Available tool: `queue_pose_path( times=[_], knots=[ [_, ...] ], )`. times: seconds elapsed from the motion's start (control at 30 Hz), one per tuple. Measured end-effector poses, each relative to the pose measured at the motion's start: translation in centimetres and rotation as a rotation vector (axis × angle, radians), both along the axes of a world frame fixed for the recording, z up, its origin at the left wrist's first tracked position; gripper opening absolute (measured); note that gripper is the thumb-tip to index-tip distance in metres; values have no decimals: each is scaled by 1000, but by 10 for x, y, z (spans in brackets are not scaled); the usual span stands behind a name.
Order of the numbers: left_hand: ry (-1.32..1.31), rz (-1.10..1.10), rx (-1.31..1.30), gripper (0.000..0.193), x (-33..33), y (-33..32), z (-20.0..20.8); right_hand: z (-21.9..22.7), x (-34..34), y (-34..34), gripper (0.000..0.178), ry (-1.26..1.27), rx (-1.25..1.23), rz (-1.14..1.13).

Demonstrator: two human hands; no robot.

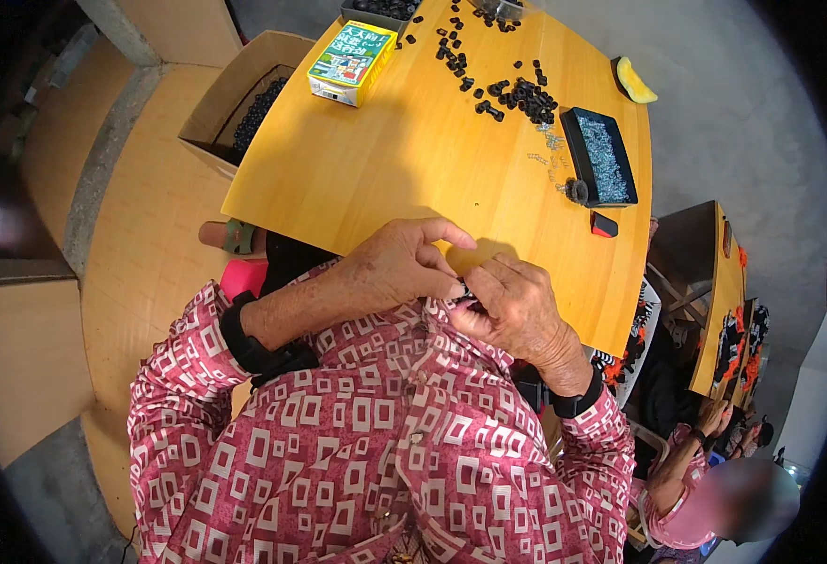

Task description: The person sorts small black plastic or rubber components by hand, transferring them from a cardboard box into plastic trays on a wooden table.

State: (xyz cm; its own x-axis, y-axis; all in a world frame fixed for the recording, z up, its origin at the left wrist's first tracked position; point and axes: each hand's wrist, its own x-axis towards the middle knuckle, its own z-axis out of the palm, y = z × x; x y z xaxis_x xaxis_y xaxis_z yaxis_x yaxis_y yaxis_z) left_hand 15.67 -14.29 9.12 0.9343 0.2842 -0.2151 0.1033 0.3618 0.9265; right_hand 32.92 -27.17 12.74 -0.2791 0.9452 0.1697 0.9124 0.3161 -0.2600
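My left hand (396,263) and my right hand (512,305) meet at the table's near edge, close to my shirt front. Thumb and fingertips of the left are pinched, its index finger stretched over the top. The fingers of the right are curled round a small dark piece (465,292), mostly hidden between both hands, so its kind does not show. Farther up the wooden table (338,179) lie many small black plastic parts (531,99). A few loose metal springs (552,160) lie below them, beside a black tray (631,188) of small shiny metal pieces.
A yellow and green carton (354,61) stands at the far left of the table. Left of it, a cardboard box (208,117) holds dark parts. A red and black piece (603,225) and a yellow curved piece (634,81) lie at the right. Another person (681,479) sits lower right.
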Motion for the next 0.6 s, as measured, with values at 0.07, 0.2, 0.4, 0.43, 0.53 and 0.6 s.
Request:
queue_pose_path(
  times=[0.07, 0.2, 0.4, 0.43, 0.53, 0.6],
  knots=[
    [-1, -1, -15, 46, 0, 1, -1, 0, 1, 1, 29, 11, 26, 7],
    [-1, 24, -15, 39, 2, 1, 3, 0, 3, 1, 29, 14, 33, 1],
    [17, 101, 176, 28, 2, -2, -6, -5, 1, 1, 26, 66, 120, -17],
    [-3, 132, 247, 26, 3, -3, -6, -6, 0, 2, 25, 96, 114, -25],
    [42, 194, 377, 23, 3, -4, 4, -9, -2, 3, 23, 137, 107, -33],
    [-37, 214, 418, 24, 5, -8, 4, -13, -5, 5, 23, 144, 108, -33]
  ],
)
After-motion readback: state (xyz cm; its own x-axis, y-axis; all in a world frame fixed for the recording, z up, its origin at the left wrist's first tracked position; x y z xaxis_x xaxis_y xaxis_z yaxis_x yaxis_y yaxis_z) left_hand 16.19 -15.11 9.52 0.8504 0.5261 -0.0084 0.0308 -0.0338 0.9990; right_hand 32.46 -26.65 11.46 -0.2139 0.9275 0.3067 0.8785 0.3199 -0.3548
